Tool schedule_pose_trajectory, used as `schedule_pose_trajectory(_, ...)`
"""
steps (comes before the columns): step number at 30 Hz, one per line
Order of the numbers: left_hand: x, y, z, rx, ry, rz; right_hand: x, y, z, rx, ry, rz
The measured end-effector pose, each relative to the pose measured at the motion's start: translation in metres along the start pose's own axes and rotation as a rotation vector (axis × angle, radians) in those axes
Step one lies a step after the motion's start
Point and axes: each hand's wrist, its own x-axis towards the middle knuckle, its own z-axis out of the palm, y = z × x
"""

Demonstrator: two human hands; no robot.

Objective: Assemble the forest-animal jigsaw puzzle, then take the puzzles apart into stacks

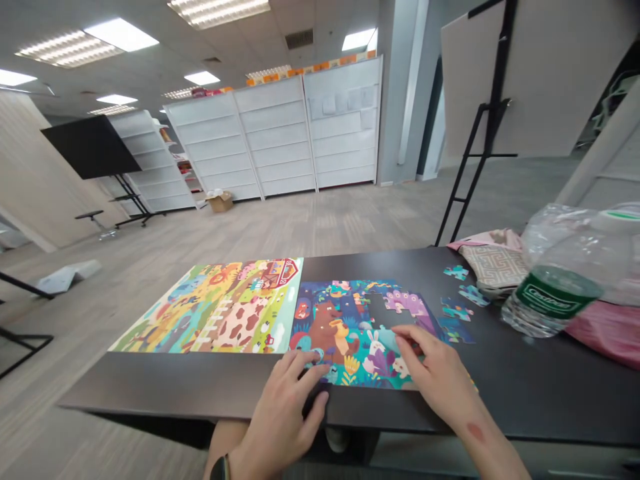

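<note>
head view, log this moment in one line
puzzle: partly assembled | left hand: at near-left corner | right hand: over right part, grip unclear | loose pieces: right of puzzle

The puzzle point(350, 337) looks like cardboard, the bottle point(555, 297) glossy plastic.

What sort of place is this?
Probably an office or similar workspace: there are white shelves along the back, a black screen on a stand, and ceiling lights overhead.

Puzzle point(363, 333) partly hidden by right fingers point(419, 337), wristwatch point(220, 469) cut off
</note>
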Motion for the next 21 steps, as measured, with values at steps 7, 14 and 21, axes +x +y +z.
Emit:
schedule_pose_trajectory(7, -0.005, -0.003, 0.001, 0.071, -0.031, 0.084, 0.0, 0.001, 0.0, 0.0, 0.003, 0.002)
schedule_pose_trajectory(14, -0.005, -0.002, -0.002, 0.111, -0.073, 0.1, 0.002, 0.001, 0.001, 0.025, 0.002, 0.004)
schedule_pose_trajectory(21, -0.004, -0.039, 0.025, 0.23, 0.085, 0.296, -0.004, -0.004, 0.001, 0.056, 0.022, -0.012)
